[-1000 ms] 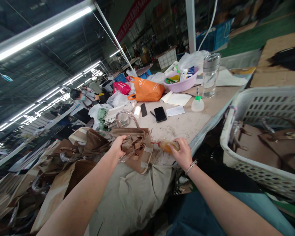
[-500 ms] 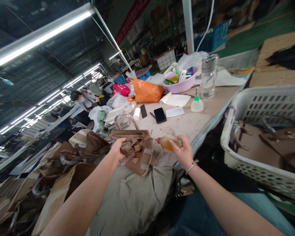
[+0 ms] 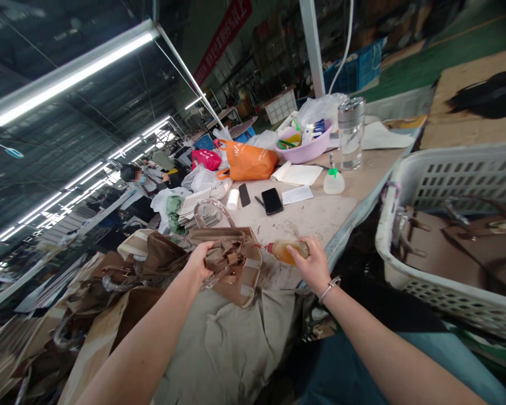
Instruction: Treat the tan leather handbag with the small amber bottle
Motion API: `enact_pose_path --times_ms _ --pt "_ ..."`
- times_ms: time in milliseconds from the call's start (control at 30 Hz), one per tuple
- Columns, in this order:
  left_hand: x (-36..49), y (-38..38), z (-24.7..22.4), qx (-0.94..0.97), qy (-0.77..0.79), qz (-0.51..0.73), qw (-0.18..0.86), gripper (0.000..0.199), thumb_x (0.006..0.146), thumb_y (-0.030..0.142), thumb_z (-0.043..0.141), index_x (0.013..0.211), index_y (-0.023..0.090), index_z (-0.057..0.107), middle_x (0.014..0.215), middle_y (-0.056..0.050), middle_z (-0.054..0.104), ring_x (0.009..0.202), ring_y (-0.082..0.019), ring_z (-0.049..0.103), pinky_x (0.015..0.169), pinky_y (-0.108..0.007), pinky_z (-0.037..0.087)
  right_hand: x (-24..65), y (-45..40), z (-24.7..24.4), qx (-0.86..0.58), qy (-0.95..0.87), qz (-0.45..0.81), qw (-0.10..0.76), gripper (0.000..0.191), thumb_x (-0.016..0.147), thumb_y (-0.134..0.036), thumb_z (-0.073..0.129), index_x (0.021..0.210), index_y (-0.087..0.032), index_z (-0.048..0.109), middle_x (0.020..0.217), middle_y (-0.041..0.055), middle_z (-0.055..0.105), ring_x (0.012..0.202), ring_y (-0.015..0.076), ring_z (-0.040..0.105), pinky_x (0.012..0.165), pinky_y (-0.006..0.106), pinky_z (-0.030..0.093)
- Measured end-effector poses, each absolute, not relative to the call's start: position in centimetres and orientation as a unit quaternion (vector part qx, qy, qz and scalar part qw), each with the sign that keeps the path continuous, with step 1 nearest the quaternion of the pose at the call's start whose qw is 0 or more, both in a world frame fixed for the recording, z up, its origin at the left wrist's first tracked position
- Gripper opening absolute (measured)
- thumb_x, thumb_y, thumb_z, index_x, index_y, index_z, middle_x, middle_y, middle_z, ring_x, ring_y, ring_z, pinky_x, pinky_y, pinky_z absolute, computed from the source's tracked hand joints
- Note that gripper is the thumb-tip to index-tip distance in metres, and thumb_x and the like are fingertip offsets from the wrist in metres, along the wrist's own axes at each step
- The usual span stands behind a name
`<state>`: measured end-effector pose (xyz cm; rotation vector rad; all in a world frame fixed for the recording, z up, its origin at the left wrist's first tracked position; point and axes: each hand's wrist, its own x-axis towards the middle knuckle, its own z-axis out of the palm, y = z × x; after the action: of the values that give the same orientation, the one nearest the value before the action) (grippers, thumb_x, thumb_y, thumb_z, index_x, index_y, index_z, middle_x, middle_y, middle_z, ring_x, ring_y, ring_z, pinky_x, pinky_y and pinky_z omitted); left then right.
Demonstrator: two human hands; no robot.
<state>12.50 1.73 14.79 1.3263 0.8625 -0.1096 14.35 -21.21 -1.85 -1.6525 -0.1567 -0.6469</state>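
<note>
My left hand (image 3: 201, 261) grips the top flap and strap of a brown handbag (image 3: 238, 264) lying at the near edge of the worktable (image 3: 320, 216). The bag's handle is wrapped in clear plastic. In my right hand (image 3: 312, 263) is a small squeeze bottle (image 3: 284, 250) of amber liquid, held sideways with its red nozzle pointing at the bag's right side, almost touching it. A grey cloth (image 3: 231, 332) hangs from the table's edge below the bag.
More brown bags (image 3: 122, 270) pile up at the left. A white plastic basket (image 3: 451, 236) with bags stands at the right. On the table lie two phones (image 3: 272, 200), papers, an orange bag (image 3: 247, 160), a pink basin (image 3: 307, 147), a glass jar (image 3: 351, 134). A person sits far left.
My right hand lifted the bottle slightly off the table and kept its nozzle against the bag. The view drifted a little; my left hand kept its hold.
</note>
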Motion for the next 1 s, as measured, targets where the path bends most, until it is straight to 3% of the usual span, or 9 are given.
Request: enact_pose_path --times_ms 600,1000 --pt "13.0 3.4 13.6 0.616 0.370 -0.056 0.693 0.020 0.078 0.014 0.048 0.087 0.007 0.064 0.071 -0.014 0.072 0.061 -0.028 0.070 0.055 -0.041 0.059 14.6 -20.7 0.2 -0.676 -0.020 -0.288 0.678 0.018 0.080 -0.037 0.064 0.084 -0.022 0.055 0.083 0.0015 0.057 0.079 0.0185 0.054 0.072 0.033 0.045" --pt "13.3 4.9 13.2 0.618 0.356 -0.062 0.698 0.024 0.078 0.013 0.046 0.088 0.004 0.066 0.075 -0.016 0.072 0.066 -0.028 0.071 0.063 -0.041 0.060 14.6 -20.7 -2.0 -0.712 -0.027 -0.244 0.658 0.019 0.078 -0.038 0.062 0.082 -0.022 0.054 0.080 0.0028 0.057 0.079 0.0214 0.054 0.073 0.037 0.045"
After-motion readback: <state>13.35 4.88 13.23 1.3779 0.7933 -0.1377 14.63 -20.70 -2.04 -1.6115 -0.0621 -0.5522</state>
